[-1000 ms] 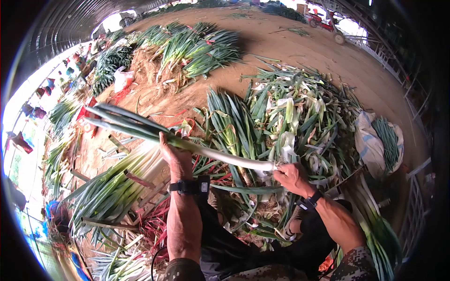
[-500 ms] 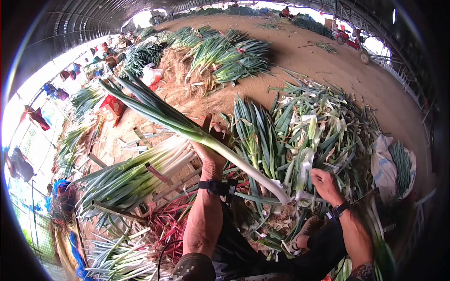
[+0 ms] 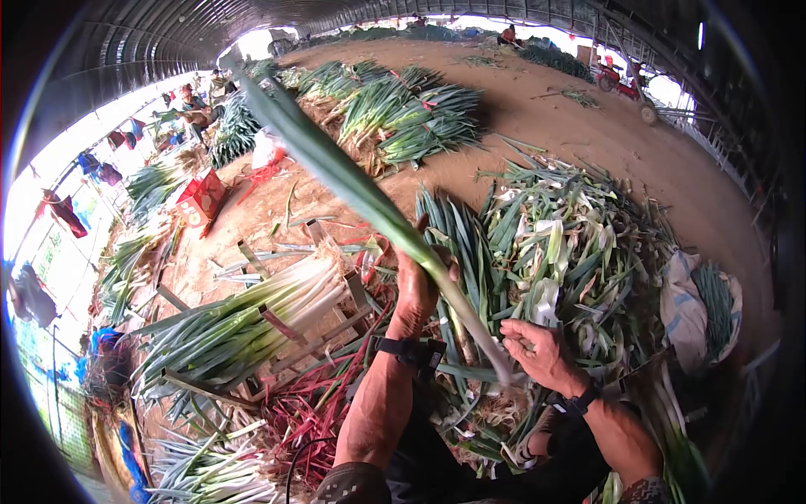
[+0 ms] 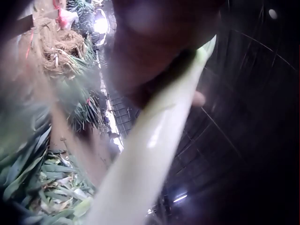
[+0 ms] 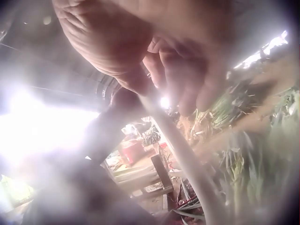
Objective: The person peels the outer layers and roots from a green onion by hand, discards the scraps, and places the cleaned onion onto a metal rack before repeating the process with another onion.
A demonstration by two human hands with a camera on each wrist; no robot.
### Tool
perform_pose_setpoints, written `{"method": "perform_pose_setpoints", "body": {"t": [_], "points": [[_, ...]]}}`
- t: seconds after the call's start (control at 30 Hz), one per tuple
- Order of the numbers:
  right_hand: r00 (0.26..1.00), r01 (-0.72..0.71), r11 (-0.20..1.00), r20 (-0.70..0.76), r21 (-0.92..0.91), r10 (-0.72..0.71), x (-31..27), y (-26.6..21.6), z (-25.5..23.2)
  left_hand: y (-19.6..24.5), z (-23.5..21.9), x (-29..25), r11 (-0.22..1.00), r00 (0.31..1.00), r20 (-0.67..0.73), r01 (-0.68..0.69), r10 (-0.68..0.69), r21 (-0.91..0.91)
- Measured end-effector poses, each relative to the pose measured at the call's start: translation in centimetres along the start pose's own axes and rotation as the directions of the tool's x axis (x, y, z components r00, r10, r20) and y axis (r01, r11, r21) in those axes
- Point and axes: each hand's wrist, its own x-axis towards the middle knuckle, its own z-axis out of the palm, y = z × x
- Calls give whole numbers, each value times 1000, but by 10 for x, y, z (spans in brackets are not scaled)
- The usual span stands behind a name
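Note:
One long green onion (image 3: 353, 189) slants across the head view, leaves up to the left and white root end down to the right. My left hand (image 3: 413, 290) grips it around the lower stem; in the left wrist view the white stem (image 4: 150, 136) passes under the fingers of that hand (image 4: 159, 47). My right hand (image 3: 541, 357) is just right of the root end, fingers loosely bent and holding nothing that shows. In the right wrist view the white stem (image 5: 180, 150) runs below the right hand (image 5: 154, 51); whether they touch, I cannot tell.
Trimmed onions (image 3: 252, 319) lie on a metal rack (image 3: 285, 326) at left, red ties (image 3: 315, 412) below it. A heap of peeled leaves (image 3: 579, 244) stands at right beside a white sack (image 3: 684, 311). Onion piles (image 3: 411, 109) lie farther back, and a person (image 3: 195, 109) sits at far left.
The onion has swung steeper, its leaves now nearer the camera. My right hand left the root end and now hangs beside it, while my left hand has moved right with the onion.

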Motion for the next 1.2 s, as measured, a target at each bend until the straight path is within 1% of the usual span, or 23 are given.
{"method": "perform_pose_setpoints", "body": {"t": [0.07, 0.17, 0.2, 0.27, 0.3, 0.33, 0.37, 0.47, 0.53, 0.6, 0.63, 0.67, 0.7, 0.73, 0.8, 0.87, 0.9, 0.93, 1.0, 1.03, 1.07, 1.13, 1.2], "points": [[994, 108, 991, -19, -73, -110, 1, -19, -1, 3, 26, -10, 964, 992, -117, 85, -57, 251], [942, 305, 927, -77, -217, -327, 4, -38, -1, -3, 30, -8, 831, 975, -147, 219, -166, 511], [939, 310, 916, -67, -255, -337, 5, -45, -3, -17, 33, -6, 808, 994, -105, 95, -41, 581], [887, 411, 843, -61, -347, -457, 9, -53, -7, -15, 47, -13, 571, 974, -160, 222, -158, 791], [871, 436, 809, -42, -395, -490, 10, -58, -10, -23, 52, -17, 446, 985, -145, 170, -88, 879], [854, 460, 771, -17, -440, -520, 12, -64, -13, -25, 57, -21, 249, 991, -105, 124, -86, 961], [826, 489, 732, -19, -474, -564, 13, -70, -16, -31, 58, -23, 194, 991, -62, 84, -115, 978], [876, 380, 650, 29, -659, -482, 18, -59, -30, -58, 51, -34, 30, 977, 162, -159, -139, 987], [958, 216, 573, 59, -791, -280, 20, -35, -40, -67, 69, -38, 67, 975, 142, -132, -172, 989], [993, 103, 384, 74, -918, -89, 7, -24, -51, -82, 80, -42, 132, 964, 244, -230, -102, 964], [996, 87, 326, 86, -941, -17, 2, -21, -56, -88, 86, -43, 124, 958, 226, -206, -177, 971], [990, 62, 341, 103, -938, 101, -4, -19, -63, -94, 93, -45, 119, 944, 209, -184, -254, 976], [992, 51, 365, 90, -930, 92, -15, -7, -71, -103, 93, -44, 223, 924, 301, -250, -236, 942], [994, 28, 384, 65, -923, 85, -27, 3, -82, -109, 96, -40, 427, 943, 222, -99, -248, 899], [984, -124, 424, -57, -897, 168, -59, 10, -115, -118, 101, -30, 490, 973, 227, -213, 32, 845], [952, -242, 372, -145, -896, 269, -98, 3, -156, -134, 97, -18, 639, 970, 187, -244, 156, 729], [904, -351, 416, -189, -839, 383, -119, 0, -178, -143, 97, -16, 717, 989, 116, -149, 96, 681], [876, -428, 424, -250, -798, 413, -142, -11, -196, -152, 101, -15, 777, 999, 47, -48, 24, 628], [818, -550, 375, -391, -746, 422, -195, -19, -224, -169, 110, -21, 852, 991, 93, 35, -98, 523], [773, -599, 327, -423, -731, 472, -218, -21, -237, -176, 116, -27, 825, 977, 106, 96, -185, 557], [773, -610, 322, -455, -724, 442, -248, -20, -249, -182, 121, -32, 791, 958, 115, 146, -263, 595], [727, -671, 315, -511, -671, 459, -293, -30, -262, -202, 121, -40, 761, 914, 220, 132, -342, 635], [670, -732, 322, -550, -600, 499, -338, -32, -265, -219, 119, -48, 634, 880, 265, 51, -393, 772]]}}
